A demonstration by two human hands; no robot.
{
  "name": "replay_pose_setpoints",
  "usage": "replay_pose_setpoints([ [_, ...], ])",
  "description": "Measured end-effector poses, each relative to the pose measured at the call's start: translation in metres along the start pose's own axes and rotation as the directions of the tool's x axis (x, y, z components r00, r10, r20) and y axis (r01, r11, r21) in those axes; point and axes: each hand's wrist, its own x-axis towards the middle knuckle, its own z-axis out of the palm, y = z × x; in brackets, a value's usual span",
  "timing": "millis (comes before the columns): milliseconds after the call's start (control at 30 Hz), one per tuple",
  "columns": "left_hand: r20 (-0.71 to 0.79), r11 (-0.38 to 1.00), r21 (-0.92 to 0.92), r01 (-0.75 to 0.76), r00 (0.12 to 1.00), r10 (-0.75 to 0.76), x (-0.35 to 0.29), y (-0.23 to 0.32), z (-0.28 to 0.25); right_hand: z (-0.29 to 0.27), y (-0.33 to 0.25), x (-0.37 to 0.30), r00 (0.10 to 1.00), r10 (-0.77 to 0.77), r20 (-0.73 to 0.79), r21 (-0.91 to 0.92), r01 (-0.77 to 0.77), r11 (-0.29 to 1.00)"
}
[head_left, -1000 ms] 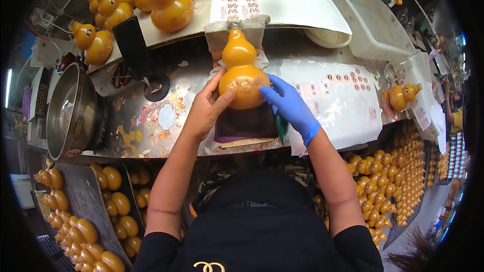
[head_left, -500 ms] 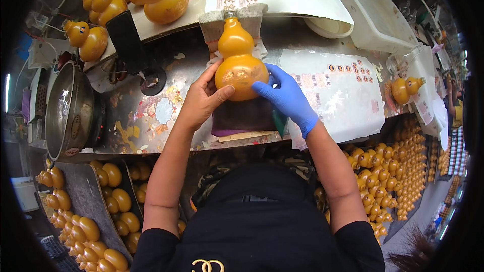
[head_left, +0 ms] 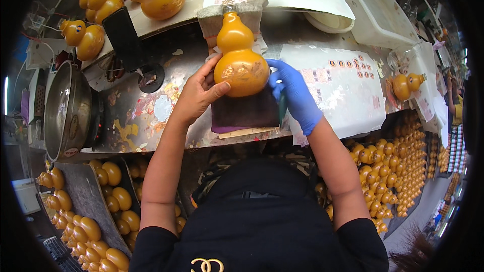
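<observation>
A glossy amber gourd-shaped bottle [head_left: 241, 73] stands tilted over a dark cloth pad, its narrow neck pointing away from me. My left hand [head_left: 199, 93] grips its lower bulb from the left, thumb on the front. Faint gold and brown marks show on that bulb's face. My right hand [head_left: 297, 95], in a blue glove, is at the bulb's right side with its fingers curled. A flat green piece [head_left: 283, 108] sticks out below the gloved thumb and seems to be held there; its upper part is hidden. Folded grey cloth [head_left: 209, 22] lies behind the bottle's neck.
White decal sheets [head_left: 348, 106] lie right of the bottle. A metal pan [head_left: 70, 111] and a phone on a stand [head_left: 123, 38] are at the left. More gourd bottles [head_left: 164, 0] stand at the back left; several racks of them [head_left: 383, 171] fill the space below the table.
My gloved thumb has come off the bottle's front, and the right hand has drawn to the right with the green piece. The left hand keeps its hold.
</observation>
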Motion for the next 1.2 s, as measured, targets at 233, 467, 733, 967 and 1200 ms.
replay_pose_setpoints([
  [233,0.002,0.994,0.095,-0.050,0.999,0.050,-0.006,0.005,0.013,0.043,-0.011,-0.054,0.913,-0.253,-0.320,0.106,0.300,0.948],
  [467,-0.005,0.928,0.343,-0.144,0.988,0.156,-0.002,-0.008,0.008,0.066,0.009,-0.047,0.747,-0.660,-0.074,-0.603,0.493,0.627],
  [733,-0.015,0.900,0.423,-0.103,0.993,0.120,-0.004,-0.007,0.008,0.047,0.020,-0.048,0.798,-0.554,-0.237,-0.469,0.405,0.785],
  [967,0.014,0.945,0.321,-0.063,0.998,0.061,-0.003,-0.001,0.006,0.037,0.022,-0.048,0.872,-0.371,-0.318,-0.244,0.303,0.921],
  [1200,0.053,0.978,0.210,-0.017,0.999,0.006,0.008,0.006,0.006,0.042,0.033,-0.050,0.484,-0.788,-0.381,-0.620,0.498,0.606],
])
